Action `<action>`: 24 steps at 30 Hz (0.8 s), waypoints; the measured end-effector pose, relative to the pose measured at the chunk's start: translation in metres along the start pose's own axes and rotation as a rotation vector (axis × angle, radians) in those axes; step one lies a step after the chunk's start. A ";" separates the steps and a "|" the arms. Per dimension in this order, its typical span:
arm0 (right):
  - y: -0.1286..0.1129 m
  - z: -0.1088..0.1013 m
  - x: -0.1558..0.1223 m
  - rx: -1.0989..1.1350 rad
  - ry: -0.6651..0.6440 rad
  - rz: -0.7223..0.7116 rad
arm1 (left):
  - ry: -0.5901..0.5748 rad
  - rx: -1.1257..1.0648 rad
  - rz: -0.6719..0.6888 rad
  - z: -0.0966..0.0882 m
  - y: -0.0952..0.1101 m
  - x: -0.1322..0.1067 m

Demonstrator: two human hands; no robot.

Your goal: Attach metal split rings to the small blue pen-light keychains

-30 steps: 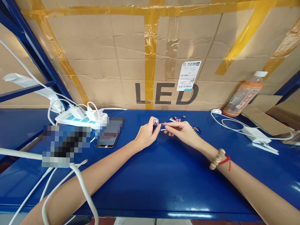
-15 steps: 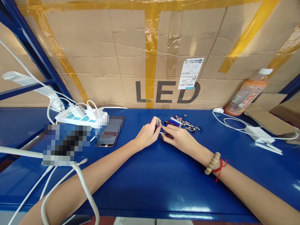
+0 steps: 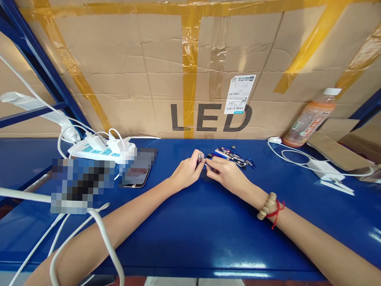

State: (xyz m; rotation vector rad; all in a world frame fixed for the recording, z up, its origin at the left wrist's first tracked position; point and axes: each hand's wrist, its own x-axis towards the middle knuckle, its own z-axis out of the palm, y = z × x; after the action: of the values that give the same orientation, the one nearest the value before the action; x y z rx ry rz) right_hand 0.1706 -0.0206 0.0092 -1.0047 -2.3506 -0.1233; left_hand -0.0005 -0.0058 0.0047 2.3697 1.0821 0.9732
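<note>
My left hand (image 3: 187, 173) is closed around a small dark cylinder with a silver tip (image 3: 200, 156), held upright above the blue bench top (image 3: 187, 226). My right hand (image 3: 226, 173) pinches a thin white stick-like piece (image 3: 207, 165) against that cylinder. Both hands meet near the middle of the bench. Just behind my right hand lies a small pile of similar pen-like parts and metal clips (image 3: 232, 155). A beaded bracelet with a red string (image 3: 269, 206) sits on my right wrist.
A white power strip (image 3: 102, 150) with chargers and a phone (image 3: 136, 174) lie to the left. White cables (image 3: 87, 223) trail over my left arm. An orange drink bottle (image 3: 310, 120), a white adapter (image 3: 325, 170) and taped cardboard marked LED (image 3: 210, 118) stand behind.
My right hand has drawn closer to my left, bringing the thin piece up against the cylinder. The pile of parts behind it has come into view.
</note>
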 end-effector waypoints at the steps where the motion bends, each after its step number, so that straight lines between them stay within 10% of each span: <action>1: 0.002 -0.001 0.000 0.009 0.022 0.008 | -0.005 0.000 -0.009 -0.001 0.001 0.000; 9: 0.005 -0.010 -0.001 0.068 0.294 0.091 | -0.107 0.089 -0.050 -0.005 0.006 0.000; 24: 0.004 -0.004 0.004 0.011 0.231 -0.032 | -0.156 0.084 -0.045 -0.004 0.005 0.001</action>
State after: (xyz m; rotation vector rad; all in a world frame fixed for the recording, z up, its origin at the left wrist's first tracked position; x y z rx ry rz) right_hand 0.1731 -0.0169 0.0141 -0.8964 -2.1548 -0.2261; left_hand -0.0003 -0.0079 0.0109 2.4305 1.1316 0.7268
